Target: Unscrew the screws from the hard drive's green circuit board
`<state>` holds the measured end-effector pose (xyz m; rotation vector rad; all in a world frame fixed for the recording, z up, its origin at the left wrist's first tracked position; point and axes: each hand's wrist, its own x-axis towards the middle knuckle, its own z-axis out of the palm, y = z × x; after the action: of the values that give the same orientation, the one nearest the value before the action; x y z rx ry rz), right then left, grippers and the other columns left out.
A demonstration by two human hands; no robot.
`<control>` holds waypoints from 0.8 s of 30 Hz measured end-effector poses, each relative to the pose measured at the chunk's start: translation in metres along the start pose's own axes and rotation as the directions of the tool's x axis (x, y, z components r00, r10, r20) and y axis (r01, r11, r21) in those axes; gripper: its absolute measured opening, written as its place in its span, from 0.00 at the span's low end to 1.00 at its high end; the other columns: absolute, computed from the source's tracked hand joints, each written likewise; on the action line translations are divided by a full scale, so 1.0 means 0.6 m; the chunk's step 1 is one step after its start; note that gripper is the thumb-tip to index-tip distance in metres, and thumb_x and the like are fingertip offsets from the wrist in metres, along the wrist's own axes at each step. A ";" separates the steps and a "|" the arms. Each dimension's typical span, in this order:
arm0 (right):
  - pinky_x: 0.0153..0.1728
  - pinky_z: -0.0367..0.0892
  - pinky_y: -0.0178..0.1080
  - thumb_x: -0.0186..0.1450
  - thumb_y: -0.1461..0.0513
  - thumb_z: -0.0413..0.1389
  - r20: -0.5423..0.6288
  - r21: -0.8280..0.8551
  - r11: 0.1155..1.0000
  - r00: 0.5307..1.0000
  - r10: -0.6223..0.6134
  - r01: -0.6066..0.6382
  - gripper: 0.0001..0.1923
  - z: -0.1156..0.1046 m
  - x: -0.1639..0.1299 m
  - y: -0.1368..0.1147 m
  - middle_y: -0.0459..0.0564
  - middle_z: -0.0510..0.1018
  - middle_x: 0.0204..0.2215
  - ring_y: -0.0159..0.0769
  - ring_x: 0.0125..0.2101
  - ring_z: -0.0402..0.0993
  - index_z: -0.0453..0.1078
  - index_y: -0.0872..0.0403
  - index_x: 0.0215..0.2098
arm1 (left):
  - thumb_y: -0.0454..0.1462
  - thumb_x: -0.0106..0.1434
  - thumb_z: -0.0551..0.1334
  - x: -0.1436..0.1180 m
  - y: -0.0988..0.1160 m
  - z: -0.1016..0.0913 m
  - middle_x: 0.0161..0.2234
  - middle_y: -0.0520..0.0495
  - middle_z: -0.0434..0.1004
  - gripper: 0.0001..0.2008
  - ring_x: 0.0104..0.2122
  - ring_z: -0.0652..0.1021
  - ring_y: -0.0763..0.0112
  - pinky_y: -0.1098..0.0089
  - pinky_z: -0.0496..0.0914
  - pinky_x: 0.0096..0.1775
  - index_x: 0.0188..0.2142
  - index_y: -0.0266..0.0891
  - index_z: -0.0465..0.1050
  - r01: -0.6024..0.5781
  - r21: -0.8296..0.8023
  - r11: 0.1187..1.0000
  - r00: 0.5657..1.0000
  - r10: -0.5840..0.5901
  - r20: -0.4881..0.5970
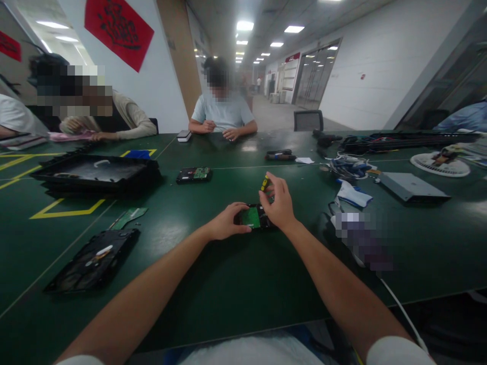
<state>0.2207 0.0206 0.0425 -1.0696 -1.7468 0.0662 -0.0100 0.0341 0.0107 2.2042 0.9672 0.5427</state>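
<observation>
A hard drive with a green circuit board facing up lies on the green table in front of me. My left hand grips its left end, the thumb along the near edge and the fingers on the far side. My right hand is closed around a screwdriver with a yellow and black handle, held upright over the right part of the drive. The screwdriver's tip is hidden by my hand, so I cannot tell whether it touches the drive.
Left lie an opened black casing, a loose green circuit board and a large black tray. Another hard drive sits farther back. Right are a grey metal box, cables and a white-blue cloth. People sit across the table.
</observation>
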 end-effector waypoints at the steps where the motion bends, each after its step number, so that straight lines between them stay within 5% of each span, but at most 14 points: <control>1: 0.42 0.78 0.45 0.70 0.61 0.53 -0.001 0.000 1.000 1.000 0.004 -0.004 0.30 0.000 0.000 0.001 0.57 0.66 0.56 0.38 0.41 0.75 0.53 0.46 0.69 | 0.54 0.55 0.71 0.000 0.000 0.000 0.66 0.39 0.61 0.42 0.64 0.67 0.49 0.50 0.65 0.63 0.65 0.46 0.63 -0.002 0.001 1.000 1.000 0.002 0.000; 11: 0.52 0.75 0.49 0.72 0.61 0.51 -0.027 -0.006 0.998 0.998 -0.062 0.062 0.23 -0.011 0.014 -0.016 0.55 0.69 0.57 0.44 0.56 0.70 0.61 0.45 0.64 | 0.53 0.57 0.71 -0.002 0.001 0.001 0.67 0.41 0.60 0.39 0.65 0.65 0.50 0.49 0.63 0.65 0.65 0.47 0.62 -0.004 0.004 1.000 1.000 0.004 -0.002; 17: 0.49 0.72 0.46 0.73 0.59 0.51 -0.031 -0.060 0.996 0.997 -0.072 0.070 0.11 -0.013 0.043 -0.020 0.54 0.77 0.47 0.42 0.48 0.74 0.67 0.51 0.52 | 0.53 0.59 0.69 -0.004 0.008 -0.004 0.67 0.41 0.58 0.39 0.66 0.64 0.49 0.48 0.63 0.65 0.66 0.48 0.61 0.024 0.013 1.000 0.999 -0.024 0.027; 20: 0.48 0.69 0.46 0.72 0.59 0.51 0.023 -0.142 0.990 1.000 -0.010 0.013 0.08 -0.019 0.071 -0.031 0.54 0.78 0.42 0.43 0.44 0.74 0.68 0.51 0.46 | 0.54 0.59 0.69 -0.004 0.010 -0.005 0.68 0.42 0.57 0.39 0.66 0.64 0.48 0.47 0.63 0.64 0.66 0.50 0.60 0.043 0.018 0.999 0.998 -0.044 0.038; 24: 0.41 0.67 0.41 0.69 0.62 0.51 0.244 -0.251 0.968 0.967 0.080 -0.017 0.06 -0.041 0.112 -0.058 0.53 0.78 0.38 0.41 0.39 0.73 0.68 0.53 0.42 | 0.55 0.59 0.68 -0.002 0.009 -0.004 0.68 0.43 0.57 0.39 0.66 0.63 0.48 0.47 0.64 0.64 0.66 0.50 0.60 0.050 0.029 0.998 0.998 -0.052 0.043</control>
<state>0.2141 0.0349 0.1207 -1.3332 -1.9955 0.0155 -0.0098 0.0313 0.0163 2.2009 1.0108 0.4581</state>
